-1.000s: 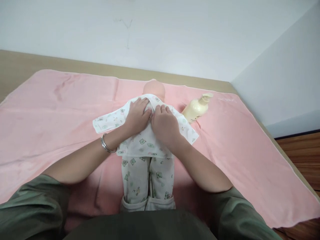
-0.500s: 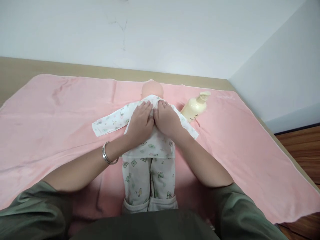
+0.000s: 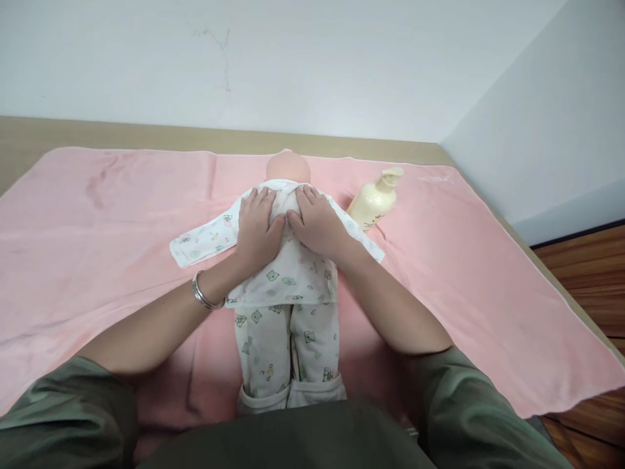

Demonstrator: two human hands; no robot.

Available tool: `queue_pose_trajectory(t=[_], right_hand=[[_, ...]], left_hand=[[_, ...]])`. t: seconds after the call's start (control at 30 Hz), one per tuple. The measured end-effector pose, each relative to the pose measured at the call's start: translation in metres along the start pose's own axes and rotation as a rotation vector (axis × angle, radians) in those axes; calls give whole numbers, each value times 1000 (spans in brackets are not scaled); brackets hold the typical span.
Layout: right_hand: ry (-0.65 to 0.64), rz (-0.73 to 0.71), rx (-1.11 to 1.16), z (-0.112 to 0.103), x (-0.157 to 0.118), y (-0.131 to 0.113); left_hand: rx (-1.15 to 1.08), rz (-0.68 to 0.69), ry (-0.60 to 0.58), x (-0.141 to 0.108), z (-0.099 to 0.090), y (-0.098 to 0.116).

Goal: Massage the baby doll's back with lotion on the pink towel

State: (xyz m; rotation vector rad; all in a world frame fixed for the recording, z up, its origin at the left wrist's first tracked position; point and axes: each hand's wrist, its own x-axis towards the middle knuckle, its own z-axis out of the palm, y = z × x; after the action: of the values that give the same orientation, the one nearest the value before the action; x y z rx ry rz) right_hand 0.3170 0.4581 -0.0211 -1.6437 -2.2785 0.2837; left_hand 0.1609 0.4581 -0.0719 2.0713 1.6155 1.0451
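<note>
A doll in a white printed top (image 3: 297, 280) and matching trousers (image 3: 266, 345) lies on a pink blanket (image 3: 146, 215), its bald head (image 3: 288, 167) toward the wall and its sleeves spread to both sides. My left hand (image 3: 260, 225) rests flat on the left part of the doll's upper back or chest, fingers extended. On the right part lies my right hand (image 3: 317, 220), also flat with fingers extended. The thumbs point toward each other over the middle. Neither hand grasps anything.
A cream pump bottle (image 3: 375, 200) lies tilted on the blanket beside the doll's right-hand sleeve in view. Behind the blanket runs the tan table edge (image 3: 234, 140) against a white wall (image 3: 312, 71). Brown wood (image 3: 590, 273) shows at the far right.
Both hands have moved apart across the doll's top, and their fingers have spread more. The whole view has shifted slightly.
</note>
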Motion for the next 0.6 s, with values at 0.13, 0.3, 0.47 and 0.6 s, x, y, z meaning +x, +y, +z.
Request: queue_pose_trajectory(t=[0.13,0.3,0.47,0.6], right_hand=[[89,-89,126,-11,-6,-5],[223,-49,64,16,-8,-12],[211,-55,80,17,-10,-14],[334,-44,76,10,-13,-15]], left_hand=[[-6,5,51,-4,1,-5],[-6,47,162,-10,3,-10],[13,82,189,-10,5,-12],[-39,93,178,-8,5,-10]])
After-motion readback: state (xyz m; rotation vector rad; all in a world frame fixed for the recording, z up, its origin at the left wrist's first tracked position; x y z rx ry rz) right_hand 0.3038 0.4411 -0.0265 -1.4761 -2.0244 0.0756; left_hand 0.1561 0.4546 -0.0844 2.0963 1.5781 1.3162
